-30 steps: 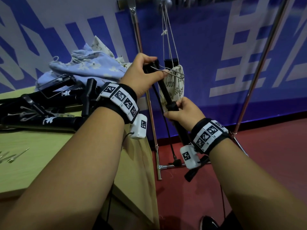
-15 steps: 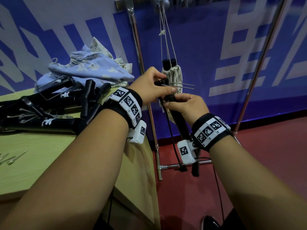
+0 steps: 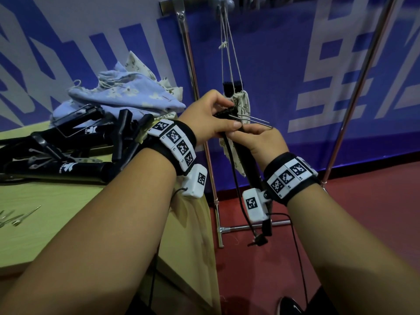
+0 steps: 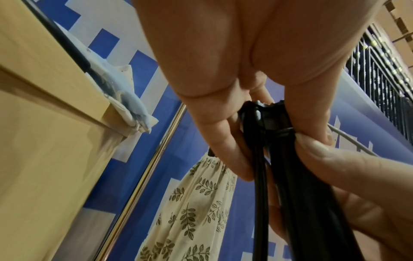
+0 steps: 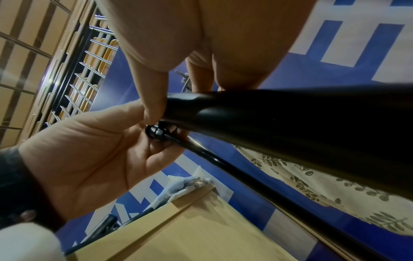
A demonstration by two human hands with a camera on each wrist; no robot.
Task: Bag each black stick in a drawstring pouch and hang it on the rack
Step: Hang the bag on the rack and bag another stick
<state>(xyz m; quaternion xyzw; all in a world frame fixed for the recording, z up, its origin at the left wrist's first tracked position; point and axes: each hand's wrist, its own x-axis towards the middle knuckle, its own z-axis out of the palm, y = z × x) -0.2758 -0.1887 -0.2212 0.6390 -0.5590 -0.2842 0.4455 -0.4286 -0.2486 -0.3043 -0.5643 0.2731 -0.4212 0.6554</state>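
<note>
Black stick (image 3: 246,160) beyond table edge (image 3: 204,214)

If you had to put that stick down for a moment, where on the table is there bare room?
The near part of the table is bare wood, bordered by the small metal pins at left and the table's right edge. Farther back it is crowded: the pile of black sticks, then the heap of pouches behind.
</note>
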